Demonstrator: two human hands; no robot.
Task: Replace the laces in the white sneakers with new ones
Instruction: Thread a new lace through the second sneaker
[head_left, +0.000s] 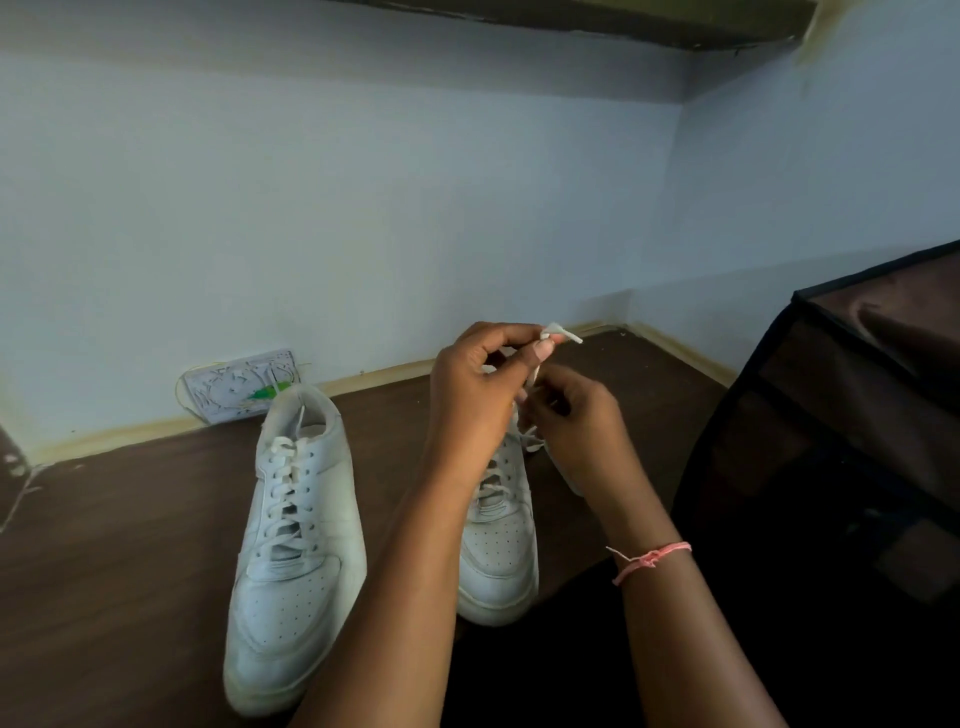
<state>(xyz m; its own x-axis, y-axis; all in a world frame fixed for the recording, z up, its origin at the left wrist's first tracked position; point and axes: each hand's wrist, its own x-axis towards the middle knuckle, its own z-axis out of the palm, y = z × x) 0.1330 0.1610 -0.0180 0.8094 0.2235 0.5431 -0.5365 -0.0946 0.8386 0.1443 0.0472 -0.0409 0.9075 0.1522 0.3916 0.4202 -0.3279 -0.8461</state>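
Your left hand (475, 379) is raised above the right sneaker (501, 540), thumb and fingers pinching the lace (561, 332) so its tip sticks up free; held this high, the slack probably stays out of the eyelets while you work it. Your right hand (569, 410) sits just below and beside it, fingers curled on the same lace lower down, likely to steady the strand or feed it along. Which eyelet it runs from is hidden behind your hands.

The brown desk (130, 545) carries both shoes side by side with toes toward you, a sensible way to keep the eyelet rows facing up and within reach. The left sneaker (296, 535) stands apart from your hands, laced to the top and untouched. The right one lies under your forearm, so only its toe and lower lacing show. A dark fabric organiser (857, 467) stands at your right, and a white socket plate (244, 384) leans against the blue wall (363, 208) behind the left shoe.
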